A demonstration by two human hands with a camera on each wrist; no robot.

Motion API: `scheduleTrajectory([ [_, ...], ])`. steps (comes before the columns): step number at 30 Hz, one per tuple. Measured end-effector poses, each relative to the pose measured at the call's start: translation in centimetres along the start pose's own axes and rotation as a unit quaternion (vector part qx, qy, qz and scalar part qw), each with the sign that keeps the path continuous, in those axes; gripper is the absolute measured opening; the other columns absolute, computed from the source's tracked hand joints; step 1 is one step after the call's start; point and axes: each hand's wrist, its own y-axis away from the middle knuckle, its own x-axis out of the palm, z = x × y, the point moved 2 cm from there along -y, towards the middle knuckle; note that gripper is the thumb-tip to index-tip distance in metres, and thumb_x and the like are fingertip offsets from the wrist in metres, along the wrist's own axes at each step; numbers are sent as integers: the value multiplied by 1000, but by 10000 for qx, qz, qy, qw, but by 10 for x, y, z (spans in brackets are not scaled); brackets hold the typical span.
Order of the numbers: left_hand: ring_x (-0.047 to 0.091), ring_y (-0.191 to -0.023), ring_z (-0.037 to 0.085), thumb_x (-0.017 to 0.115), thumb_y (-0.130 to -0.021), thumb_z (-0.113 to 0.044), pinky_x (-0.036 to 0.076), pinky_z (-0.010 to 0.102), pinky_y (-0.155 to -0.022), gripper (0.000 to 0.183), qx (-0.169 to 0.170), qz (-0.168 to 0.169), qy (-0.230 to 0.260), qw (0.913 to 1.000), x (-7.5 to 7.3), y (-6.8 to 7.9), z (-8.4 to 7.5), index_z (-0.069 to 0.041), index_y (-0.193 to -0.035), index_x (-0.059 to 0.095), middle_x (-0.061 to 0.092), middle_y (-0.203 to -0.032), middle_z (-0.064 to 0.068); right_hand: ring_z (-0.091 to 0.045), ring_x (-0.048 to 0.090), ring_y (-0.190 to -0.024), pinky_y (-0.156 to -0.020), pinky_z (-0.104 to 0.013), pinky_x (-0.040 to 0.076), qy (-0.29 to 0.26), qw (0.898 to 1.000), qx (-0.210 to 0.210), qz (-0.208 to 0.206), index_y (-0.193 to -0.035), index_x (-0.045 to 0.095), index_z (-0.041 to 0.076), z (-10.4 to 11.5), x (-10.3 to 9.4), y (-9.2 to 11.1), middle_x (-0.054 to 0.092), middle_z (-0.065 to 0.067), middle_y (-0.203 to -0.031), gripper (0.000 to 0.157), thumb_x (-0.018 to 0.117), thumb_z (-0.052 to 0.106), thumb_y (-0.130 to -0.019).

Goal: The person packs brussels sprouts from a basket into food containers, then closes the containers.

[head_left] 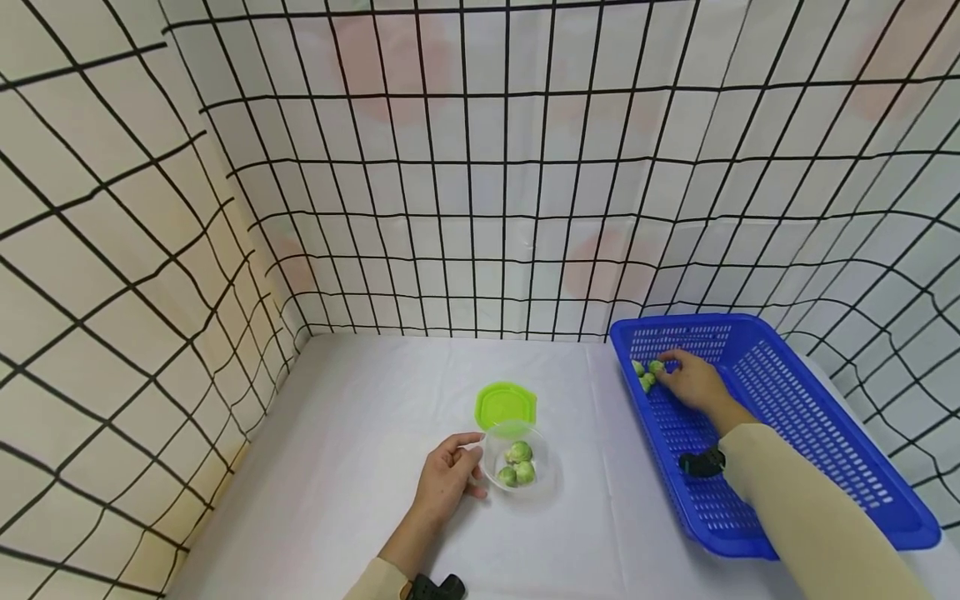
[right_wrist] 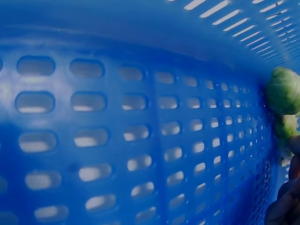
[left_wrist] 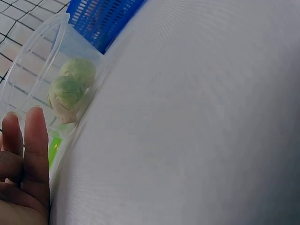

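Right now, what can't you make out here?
Head view: whether the right hand grips a round green sprout; the hand covers any contact.
Right wrist view: most of that hand, cut by the right edge.
Left wrist view: further contents of the clear plastic bowl, hidden by nearer sprouts.

Bright head view, dimmer wrist views

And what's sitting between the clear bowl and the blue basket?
Nothing: in the head view, only bare white cloth lies between the clear bowl and the blue basket.
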Motion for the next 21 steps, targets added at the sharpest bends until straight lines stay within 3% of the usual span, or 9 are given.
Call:
scheduleTrajectory([
  [21,58,-61,7,61,-100,-16,61,22,-52,36,25,46,18,10000,0,-1,1,0,-132,62,57,-70,-3,-24,57,-78,-61,-28,41,47,9999,105,37,-134,53,-2,-3,4,-1,63,-14,-93,46,55,33,-104],
])
